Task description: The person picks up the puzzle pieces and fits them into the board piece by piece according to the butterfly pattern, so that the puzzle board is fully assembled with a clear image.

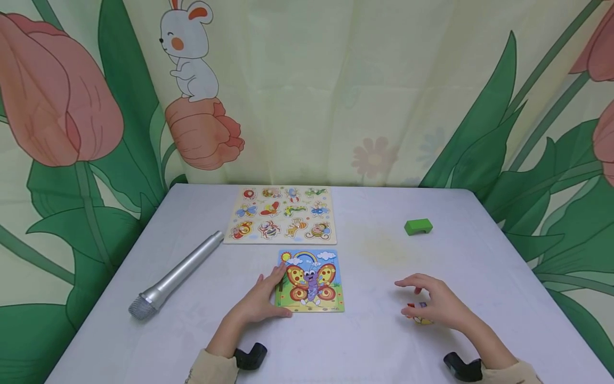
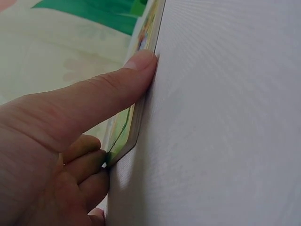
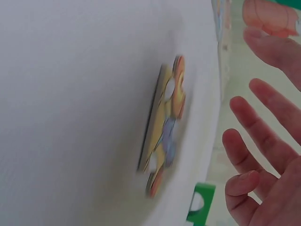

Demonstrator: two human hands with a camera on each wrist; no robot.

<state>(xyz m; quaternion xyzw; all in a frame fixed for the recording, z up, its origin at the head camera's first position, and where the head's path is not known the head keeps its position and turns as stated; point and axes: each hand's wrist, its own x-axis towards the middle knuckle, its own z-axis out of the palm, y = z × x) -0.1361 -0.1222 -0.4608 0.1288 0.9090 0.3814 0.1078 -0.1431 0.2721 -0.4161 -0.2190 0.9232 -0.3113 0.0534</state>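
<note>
My left hand (image 1: pixel 263 298) rests at the left side of a butterfly puzzle (image 1: pixel 312 285). Its thumb lies against the puzzle's near edge in the left wrist view, and the other fingers touch the left edge. The board lies flat on the table. My right hand (image 1: pixel 438 304) hovers over loose puzzle pieces (image 1: pixel 424 321), fingers spread and slightly bent. In the right wrist view, these colourful pieces (image 3: pixel 157 132) lie on the tablecloth, apart from the fingers and blurred. The hand partly hides them in the head view.
Behind the butterfly puzzle lies a larger insect puzzle board (image 1: pixel 283 216). A silver microphone (image 1: pixel 179 274) is at the left, and a green arch block (image 1: pixel 418 226) at the back right. A printed curtain (image 1: pixel 312 106) hangs behind the white table (image 1: pixel 374 352).
</note>
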